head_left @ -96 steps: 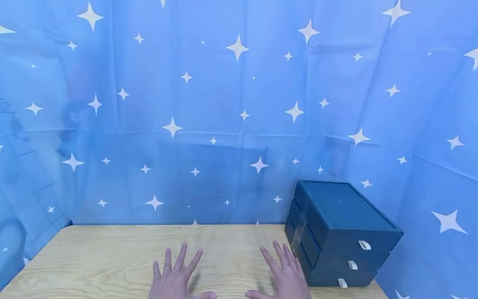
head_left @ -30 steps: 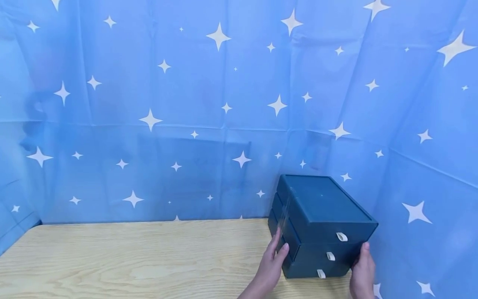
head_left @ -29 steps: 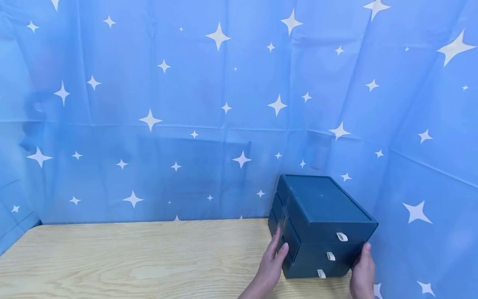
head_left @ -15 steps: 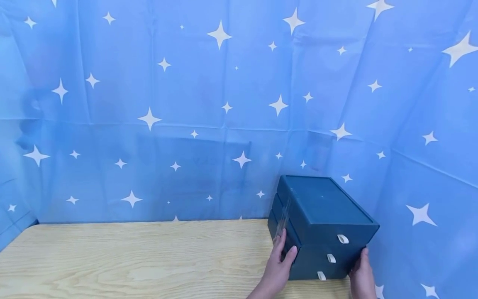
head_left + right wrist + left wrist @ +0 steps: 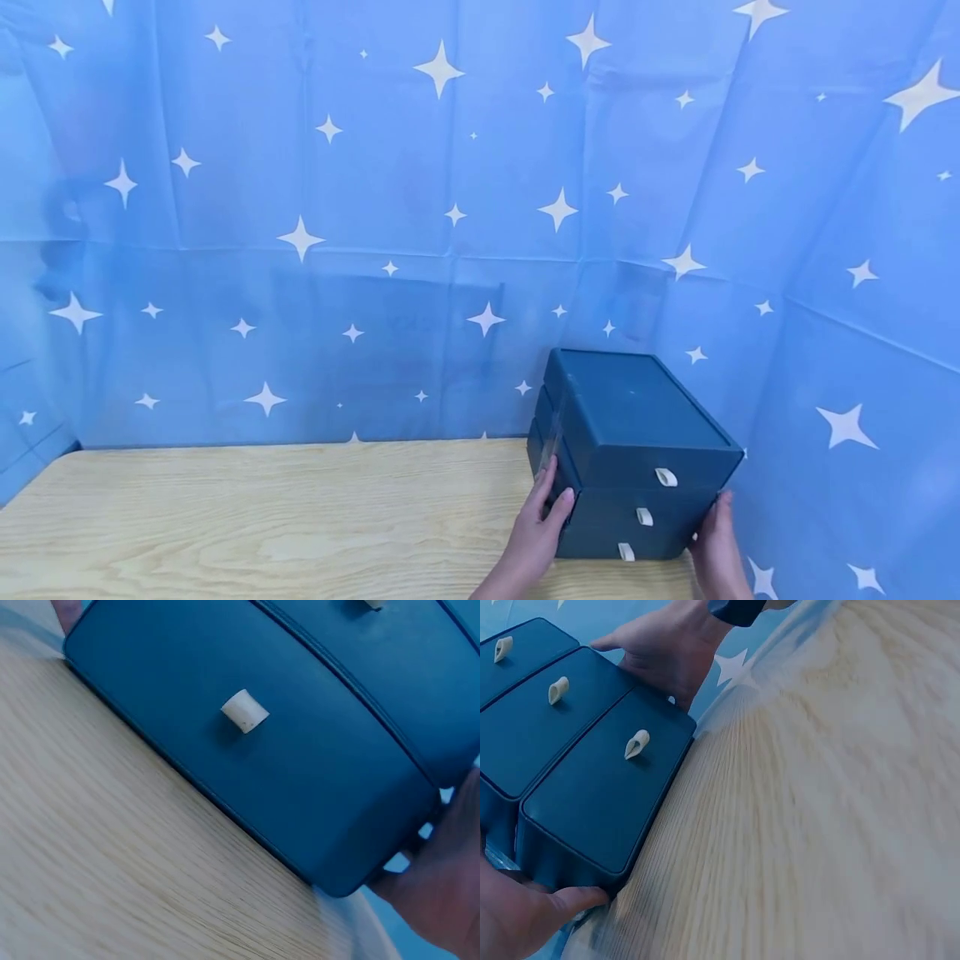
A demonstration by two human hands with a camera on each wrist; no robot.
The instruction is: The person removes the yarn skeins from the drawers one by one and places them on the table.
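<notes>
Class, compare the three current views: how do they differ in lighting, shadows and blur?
Head view: bright, fairly even light, the drawer unit crisp; left wrist view: dimmer and bluish, the lowest pull tab casting a small shadow, the wooden table softer towards the right; right wrist view: also dim, with the right hand blurred at the frame's edge.

no legible txt or nos.

Free room above left tabletop (image 5: 262, 517), drawer unit (image 5: 637, 471) rightward.
</notes>
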